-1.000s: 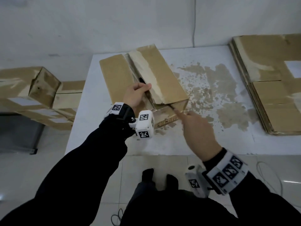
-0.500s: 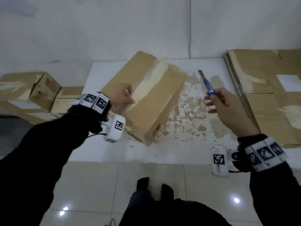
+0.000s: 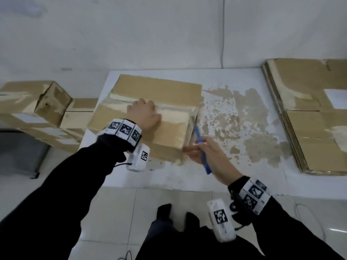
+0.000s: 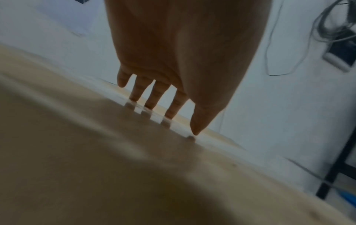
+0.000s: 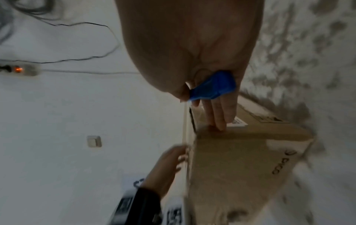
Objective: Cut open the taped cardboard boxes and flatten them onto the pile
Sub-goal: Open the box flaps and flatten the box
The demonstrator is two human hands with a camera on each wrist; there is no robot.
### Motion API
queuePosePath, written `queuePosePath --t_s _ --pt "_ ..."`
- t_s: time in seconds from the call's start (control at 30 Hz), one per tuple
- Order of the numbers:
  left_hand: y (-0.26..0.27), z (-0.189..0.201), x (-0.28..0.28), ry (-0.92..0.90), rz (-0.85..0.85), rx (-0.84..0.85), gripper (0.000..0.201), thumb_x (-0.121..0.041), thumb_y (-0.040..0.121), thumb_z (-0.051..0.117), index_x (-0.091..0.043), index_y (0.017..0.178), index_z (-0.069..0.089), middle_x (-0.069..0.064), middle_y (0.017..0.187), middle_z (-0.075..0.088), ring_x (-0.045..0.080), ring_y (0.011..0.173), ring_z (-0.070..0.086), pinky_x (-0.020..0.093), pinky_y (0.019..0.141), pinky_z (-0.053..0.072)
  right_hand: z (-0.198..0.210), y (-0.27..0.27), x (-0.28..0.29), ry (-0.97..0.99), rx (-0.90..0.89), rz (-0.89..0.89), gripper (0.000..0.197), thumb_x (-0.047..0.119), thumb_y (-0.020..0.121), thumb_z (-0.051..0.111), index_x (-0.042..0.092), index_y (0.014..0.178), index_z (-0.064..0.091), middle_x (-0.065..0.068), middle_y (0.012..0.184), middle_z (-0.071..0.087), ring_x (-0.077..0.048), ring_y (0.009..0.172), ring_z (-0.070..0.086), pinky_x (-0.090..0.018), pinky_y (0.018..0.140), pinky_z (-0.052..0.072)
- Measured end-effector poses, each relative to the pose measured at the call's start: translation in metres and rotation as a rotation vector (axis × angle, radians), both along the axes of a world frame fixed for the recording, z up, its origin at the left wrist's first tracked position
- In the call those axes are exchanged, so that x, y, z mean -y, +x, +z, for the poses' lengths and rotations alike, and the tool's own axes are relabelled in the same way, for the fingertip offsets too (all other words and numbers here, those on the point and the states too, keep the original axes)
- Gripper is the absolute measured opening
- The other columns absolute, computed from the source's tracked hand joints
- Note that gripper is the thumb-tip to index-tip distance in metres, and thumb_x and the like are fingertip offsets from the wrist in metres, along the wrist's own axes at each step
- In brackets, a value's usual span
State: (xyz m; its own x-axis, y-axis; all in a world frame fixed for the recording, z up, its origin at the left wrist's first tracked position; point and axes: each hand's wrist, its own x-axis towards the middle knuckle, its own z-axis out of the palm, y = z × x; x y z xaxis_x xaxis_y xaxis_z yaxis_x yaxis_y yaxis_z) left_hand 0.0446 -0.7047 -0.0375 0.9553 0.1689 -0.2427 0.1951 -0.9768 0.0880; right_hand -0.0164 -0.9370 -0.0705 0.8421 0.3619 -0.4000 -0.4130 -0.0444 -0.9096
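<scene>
A brown cardboard box (image 3: 165, 94) with a pale tape strip along its top lies on the white table (image 3: 216, 177). My left hand (image 3: 144, 114) presses flat on the box top, fingers spread on the tape (image 4: 154, 97). My right hand (image 3: 208, 152) grips a blue utility knife (image 3: 200, 147) at the box's right end, blade toward the taped edge. In the right wrist view the blue knife (image 5: 212, 88) sits between thumb and fingers, and the fingertips (image 5: 219, 121) touch the box end (image 5: 240, 159). The left hand (image 5: 167, 166) shows there on the box top.
A pile of flattened cardboard (image 3: 315, 117) lies on the table's right side. Several taped boxes (image 3: 37, 109) are stacked to the left of the table. The tabletop between box and pile is scuffed brown (image 3: 244, 128). My feet (image 3: 174, 216) stand on the tiled floor below.
The box has been turned to lie lengthwise across the table. My left hand moved onto its top and flattened. My right hand brought the raised knife down to the box's right end.
</scene>
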Motion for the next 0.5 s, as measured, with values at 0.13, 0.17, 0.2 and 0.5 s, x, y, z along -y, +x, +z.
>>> queuePosePath --t_s 0.13,0.17,0.2,0.5 --pt "-0.017 -0.001 0.012 -0.083 -0.127 -0.033 0.076 -0.061 0.081 0.059 -0.013 0.137 0.042 0.013 0.135 0.039 0.031 0.125 0.038 0.046 0.103 0.038 -0.001 -0.005 -0.005 -0.222 0.234 0.060 0.016 0.016 0.101 0.038 0.007 0.104 0.051 -0.005 0.083 0.059 -0.015 0.067 0.059 -0.030 0.063 0.054" --pt "-0.021 -0.001 0.008 -0.086 -0.166 -0.048 0.084 -0.067 0.076 0.061 -0.015 0.139 0.040 0.011 0.136 0.037 0.030 0.127 0.036 0.047 0.104 0.037 -0.001 0.004 -0.001 -0.330 0.339 0.038 0.013 0.016 0.100 0.040 0.011 0.106 0.051 -0.005 0.081 0.057 -0.016 0.062 0.053 -0.033 0.058 0.051" --pt "-0.024 -0.003 0.004 -0.080 -0.191 -0.048 0.091 -0.075 0.070 0.059 -0.018 0.139 0.040 0.009 0.136 0.037 0.028 0.127 0.035 0.047 0.105 0.035 0.000 0.015 0.004 -0.419 0.426 0.028 0.015 0.016 0.100 0.042 0.015 0.111 0.051 -0.004 0.081 0.056 -0.017 0.059 0.050 -0.033 0.055 0.047" --pt "-0.023 -0.042 -0.006 -0.144 -0.177 0.422 0.063 -0.069 0.080 0.035 -0.012 0.096 0.058 0.007 0.095 0.051 0.027 0.100 0.042 0.042 0.087 0.034 0.014 0.078 0.031 -0.710 0.744 0.428 0.034 0.016 0.098 0.043 0.031 0.125 0.056 -0.003 0.082 0.066 -0.016 0.046 0.043 -0.027 0.046 0.037"
